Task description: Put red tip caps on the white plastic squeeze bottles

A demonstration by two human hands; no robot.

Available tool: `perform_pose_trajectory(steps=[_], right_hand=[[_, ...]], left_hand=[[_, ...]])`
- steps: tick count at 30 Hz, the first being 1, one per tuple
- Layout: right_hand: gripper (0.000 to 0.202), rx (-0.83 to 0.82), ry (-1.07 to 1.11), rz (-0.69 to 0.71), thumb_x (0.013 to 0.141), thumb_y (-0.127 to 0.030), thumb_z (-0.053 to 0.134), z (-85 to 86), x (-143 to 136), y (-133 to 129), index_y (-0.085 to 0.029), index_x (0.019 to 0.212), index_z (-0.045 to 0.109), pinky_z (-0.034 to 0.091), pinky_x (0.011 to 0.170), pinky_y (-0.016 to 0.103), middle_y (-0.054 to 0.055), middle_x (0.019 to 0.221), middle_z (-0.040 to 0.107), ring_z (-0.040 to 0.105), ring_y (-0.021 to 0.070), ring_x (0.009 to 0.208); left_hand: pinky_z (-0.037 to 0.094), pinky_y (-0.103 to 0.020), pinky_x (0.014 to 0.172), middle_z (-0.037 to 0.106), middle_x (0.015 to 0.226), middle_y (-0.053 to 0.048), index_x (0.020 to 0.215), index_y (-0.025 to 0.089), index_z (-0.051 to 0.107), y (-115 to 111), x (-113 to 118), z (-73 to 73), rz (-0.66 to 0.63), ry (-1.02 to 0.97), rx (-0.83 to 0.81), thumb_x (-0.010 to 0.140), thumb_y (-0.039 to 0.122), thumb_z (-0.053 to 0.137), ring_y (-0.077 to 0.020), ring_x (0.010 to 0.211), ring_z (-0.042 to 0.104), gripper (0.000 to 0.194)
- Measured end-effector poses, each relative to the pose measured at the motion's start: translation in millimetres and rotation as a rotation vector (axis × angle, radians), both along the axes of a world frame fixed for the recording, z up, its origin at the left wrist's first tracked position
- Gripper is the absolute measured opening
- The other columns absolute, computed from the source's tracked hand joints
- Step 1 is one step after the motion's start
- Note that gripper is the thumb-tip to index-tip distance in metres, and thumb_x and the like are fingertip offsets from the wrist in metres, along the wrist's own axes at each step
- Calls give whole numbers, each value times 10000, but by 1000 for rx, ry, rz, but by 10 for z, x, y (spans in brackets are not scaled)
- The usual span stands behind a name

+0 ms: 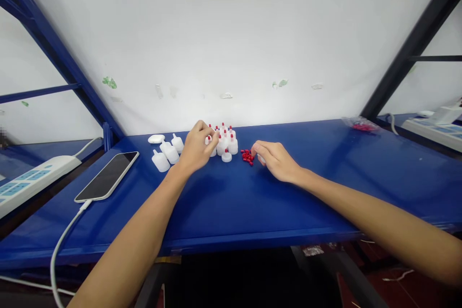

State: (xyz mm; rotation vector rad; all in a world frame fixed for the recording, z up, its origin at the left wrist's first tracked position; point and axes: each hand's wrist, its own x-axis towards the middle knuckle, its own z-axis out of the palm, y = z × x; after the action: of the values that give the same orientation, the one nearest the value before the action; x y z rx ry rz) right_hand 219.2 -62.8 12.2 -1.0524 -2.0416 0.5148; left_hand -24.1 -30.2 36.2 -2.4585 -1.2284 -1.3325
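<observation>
My left hand (198, 147) is at the left edge of a cluster of small white squeeze bottles (233, 145) with red tips. Its fingers are bent together in a pinch, and what lies between them is hidden. A white nozzle cap (226, 156) with a red tip sits in front of the cluster. To the right, my right hand (277, 160) is closed around a small white piece (261, 159), mostly covered by the fingers. Its fingertips are beside a loose pile of small red tip caps (247, 156). Several white bottles without red tips (160, 161) lie left of my left hand.
A phone (108, 177) with a charging cable (64, 236) lies on the blue table (231, 207). Behind the bottles is a white case (156, 139). A power strip (36, 180) is at the left edge. Toward the back right lies a plastic bag with red pieces (363, 126).
</observation>
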Motion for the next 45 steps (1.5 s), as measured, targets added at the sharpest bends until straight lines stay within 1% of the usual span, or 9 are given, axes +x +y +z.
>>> perform_pose_trajectory(steps=[4,12,18,23,26,29,34,40,45], right_hand=[[433,9,-40,-12,1007,-443,338,1,9,-5,-190,710,526,324,633,281,-24,620,502,471,131,588],[400,3,-42,-21,991,-426,359,8,0,-3,-192,697,497,324,630,274,-26,614,511,474,126,579],[104,-64,-200,-55,837,-264,533,47,32,-2,-199,891,593,320,612,264,-17,710,597,476,134,600],[231,-73,-352,-40,804,-204,498,22,69,29,-190,1034,516,340,634,276,25,817,606,503,159,660],[249,-74,-354,-55,815,-202,481,-19,86,67,-180,1063,493,354,630,285,31,804,601,512,170,662],[232,-52,-278,-115,769,-182,517,-34,104,125,-181,998,552,386,682,303,40,826,637,555,187,719],[178,-143,33,31,716,-169,519,7,134,206,-182,860,623,423,733,302,24,836,665,586,175,766],[153,-141,65,-106,735,-204,526,-4,136,210,-203,885,559,340,581,275,-40,657,522,454,135,584],[271,-233,97,-20,741,-225,549,-49,115,199,-212,1008,508,347,599,273,-35,730,521,455,142,630]], left_hand=[[414,-294,711,513,838,-23,797,167,667,59,-11,-103,-1,223,-59,940,344,544,-151,739,529,259],[382,-287,650,597,823,-32,858,184,697,68,25,-135,67,367,-113,963,435,510,-169,724,573,330],[368,-273,631,669,786,-27,960,208,695,72,129,-179,118,373,-161,973,461,486,-181,715,613,328],[361,-267,620,681,749,-23,1101,220,674,64,171,-182,155,308,-159,963,473,498,-185,681,616,337],[373,-265,633,678,753,-20,1085,199,665,12,197,-179,90,186,-107,991,407,444,-163,660,598,318],[394,-261,654,674,770,-24,941,169,659,-85,282,-198,-107,186,-124,991,295,420,-142,657,580,275],[431,-258,705,694,887,-38,1000,153,647,-225,473,-269,-370,263,-223,979,229,431,-134,713,584,231],[451,-249,647,718,846,-22,1123,195,669,-204,516,-334,-339,337,-312,952,192,465,-140,665,621,266],[494,-296,693,736,1008,-63,1239,236,625,-162,487,-377,-254,522,-239,984,238,429,-203,812,693,322]])
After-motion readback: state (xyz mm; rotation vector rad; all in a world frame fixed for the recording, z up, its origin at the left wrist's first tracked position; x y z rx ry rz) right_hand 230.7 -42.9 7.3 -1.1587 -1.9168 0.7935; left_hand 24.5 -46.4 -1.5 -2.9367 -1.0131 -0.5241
